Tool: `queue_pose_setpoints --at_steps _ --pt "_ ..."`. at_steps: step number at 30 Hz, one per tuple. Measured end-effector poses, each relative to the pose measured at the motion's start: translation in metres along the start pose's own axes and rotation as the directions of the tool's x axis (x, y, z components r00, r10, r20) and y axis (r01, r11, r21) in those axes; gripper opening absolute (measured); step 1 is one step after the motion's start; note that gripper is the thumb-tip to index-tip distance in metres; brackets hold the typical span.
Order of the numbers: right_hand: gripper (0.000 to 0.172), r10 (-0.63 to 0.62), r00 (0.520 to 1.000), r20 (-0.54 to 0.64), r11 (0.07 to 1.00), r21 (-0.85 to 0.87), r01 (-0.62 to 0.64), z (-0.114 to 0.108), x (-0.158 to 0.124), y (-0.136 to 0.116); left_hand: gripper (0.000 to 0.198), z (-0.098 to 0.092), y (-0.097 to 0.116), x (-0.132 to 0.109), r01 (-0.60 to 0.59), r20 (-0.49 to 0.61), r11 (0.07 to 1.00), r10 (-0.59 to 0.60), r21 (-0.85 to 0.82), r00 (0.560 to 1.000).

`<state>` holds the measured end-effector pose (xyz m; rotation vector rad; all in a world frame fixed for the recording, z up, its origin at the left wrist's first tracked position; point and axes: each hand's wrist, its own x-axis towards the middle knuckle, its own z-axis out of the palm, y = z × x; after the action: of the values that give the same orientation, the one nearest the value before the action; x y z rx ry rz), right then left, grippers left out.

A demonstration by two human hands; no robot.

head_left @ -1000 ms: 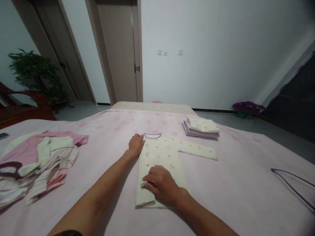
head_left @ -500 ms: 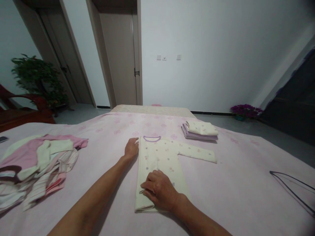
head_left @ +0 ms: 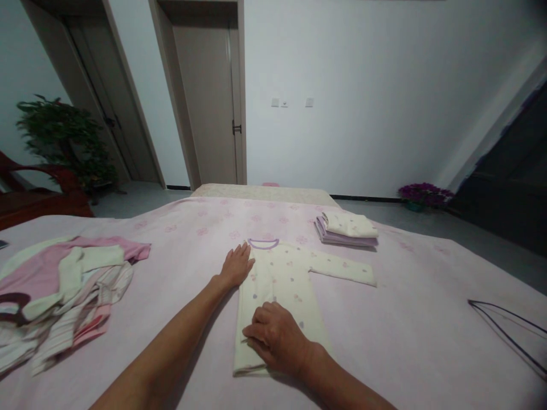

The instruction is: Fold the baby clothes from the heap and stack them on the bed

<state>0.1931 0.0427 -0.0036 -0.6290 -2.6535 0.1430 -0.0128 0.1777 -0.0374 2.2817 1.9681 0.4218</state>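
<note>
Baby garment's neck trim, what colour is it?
The neck trim is lilac, clearest in the head view.

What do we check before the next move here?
Left hand off the baby suit: cannot tell, fingertips at its edge.
Right hand flat on the suit's folded side: ok.
Sleeve on the right lying flat: ok.
Other sleeve laid in place: cannot tell, not in sight.
Pile of clothes apart from the suit: ok.
Folded stack neat: ok.
</note>
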Motion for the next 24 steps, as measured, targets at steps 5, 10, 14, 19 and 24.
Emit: queue_pose_setpoints --at_steps 5,10,14,19,24 --pt "0.01 -0.012 1.0 0.018 1.0 0.005 0.012 -0.003 0.0 -0.003 0.055 -0.006 0.0 -0.001 -0.009 0.026 0.999 0.007 0.05 1.0" --pt "0.008 -0.066 0.998 -0.007 0.994 -0.086 0.065 -0.004 -0.002 -0.008 0.05 -0.016 0.024 -0.008 0.041 -0.014 0.995 -0.04 0.089 0.999" --pt "0.01 -0.159 0.987 0.021 0.982 -0.102 0.16 -0.004 -0.005 -0.01 0.053 -0.013 0.058 -0.029 -0.059 -0.021 0.996 0.06 0.063 0.998" --pt "0.004 -0.295 0.955 -0.006 0.955 -0.044 0.295 -0.001 -0.008 -0.011 0.063 0.0 0.079 -0.058 -0.16 0.025 0.987 0.161 -0.017 0.987" --pt "0.016 -0.272 0.936 -0.224 0.962 -0.048 0.268 -0.01 -0.007 0.01 0.063 0.002 0.077 -0.064 -0.176 0.016 0.983 0.176 0.059 0.984"
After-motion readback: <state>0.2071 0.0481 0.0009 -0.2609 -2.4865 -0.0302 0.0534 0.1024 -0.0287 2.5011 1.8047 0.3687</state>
